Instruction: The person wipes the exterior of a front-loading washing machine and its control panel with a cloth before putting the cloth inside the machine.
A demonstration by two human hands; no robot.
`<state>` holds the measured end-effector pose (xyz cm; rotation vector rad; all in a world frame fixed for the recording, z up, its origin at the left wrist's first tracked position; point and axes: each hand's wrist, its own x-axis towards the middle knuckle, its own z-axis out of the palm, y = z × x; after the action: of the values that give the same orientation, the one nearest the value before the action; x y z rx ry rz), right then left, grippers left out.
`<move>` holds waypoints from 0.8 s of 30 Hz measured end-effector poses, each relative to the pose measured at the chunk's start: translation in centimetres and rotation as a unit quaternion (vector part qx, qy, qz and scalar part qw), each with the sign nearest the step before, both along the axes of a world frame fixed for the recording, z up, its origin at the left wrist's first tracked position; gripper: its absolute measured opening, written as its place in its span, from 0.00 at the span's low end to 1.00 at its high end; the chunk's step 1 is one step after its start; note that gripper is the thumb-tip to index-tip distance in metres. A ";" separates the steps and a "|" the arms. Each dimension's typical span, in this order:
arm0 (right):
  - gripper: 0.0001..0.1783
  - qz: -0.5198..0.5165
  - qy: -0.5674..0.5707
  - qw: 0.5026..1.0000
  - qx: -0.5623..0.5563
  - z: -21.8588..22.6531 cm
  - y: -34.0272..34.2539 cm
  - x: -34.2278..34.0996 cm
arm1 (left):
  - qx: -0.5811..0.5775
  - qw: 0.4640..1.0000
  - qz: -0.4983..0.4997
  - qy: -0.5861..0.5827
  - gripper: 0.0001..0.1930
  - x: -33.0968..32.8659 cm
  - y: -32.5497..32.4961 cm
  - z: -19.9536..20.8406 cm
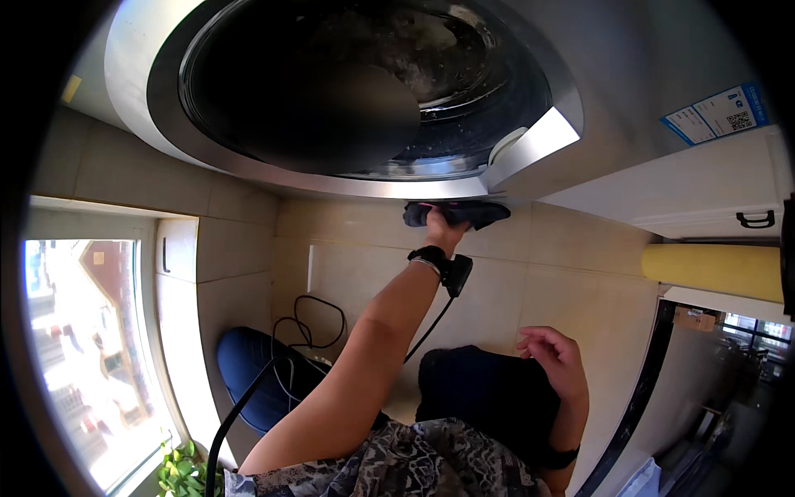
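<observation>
My left hand reaches far forward, down to the floor under the front of a washing machine. Its fingers close around a long, low, dark thing that looks like a shoe, with a bit of pink at its top. The fingertips are partly hidden by it. Above, the washing machine's round glass door appears closed, with wet, foamy contents dimly visible behind the glass. My right hand is held beside my right knee, fingers loosely bent and apart, with nothing in them.
A black cable loops on the tiled floor at left, and another runs from my left wrist. A bright window and green plant are at left. A white cabinet and yellow roll stand at right.
</observation>
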<state>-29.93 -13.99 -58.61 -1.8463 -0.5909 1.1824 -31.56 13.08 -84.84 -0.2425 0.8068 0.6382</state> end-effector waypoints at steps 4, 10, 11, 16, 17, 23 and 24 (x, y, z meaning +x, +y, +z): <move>0.12 0.023 0.008 1.000 0.014 0.2 0.5 0.1 | -0.066 0.988 -0.022 -0.135 0.24 6.7 -4.2 2.0; 0.12 0.010 0.031 0.998 0.049 -0.6 0.0 0.9 | -0.109 0.986 -0.023 -0.127 0.22 1.5 -0.6 5.8; 0.12 0.007 0.033 0.998 0.062 -0.8 -0.2 1.2 | -0.071 0.989 -0.035 -0.128 0.23 0.3 -0.2 6.9; 0.11 0.037 0.014 0.996 0.079 -1.6 0.6 1.5 | -0.062 0.994 -0.045 -0.077 0.24 -5.0 3.1 8.7; 0.11 0.044 0.001 0.996 0.073 -1.8 0.8 1.6 | -0.066 0.995 -0.030 -0.072 0.24 -5.7 3.1 8.9; 0.10 0.036 0.006 0.996 0.078 -2.3 1.1 2.3 | 0.003 0.999 0.042 0.024 0.22 -13.0 8.1 6.5; 0.10 0.036 0.009 0.996 0.086 -2.2 1.4 2.4 | 0.031 0.998 0.051 0.010 0.21 -16.7 10.7 5.3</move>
<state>-27.57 -12.57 -60.84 -1.6792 -0.7310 1.1575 -48.29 23.80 -79.57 -0.2223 0.7960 0.7616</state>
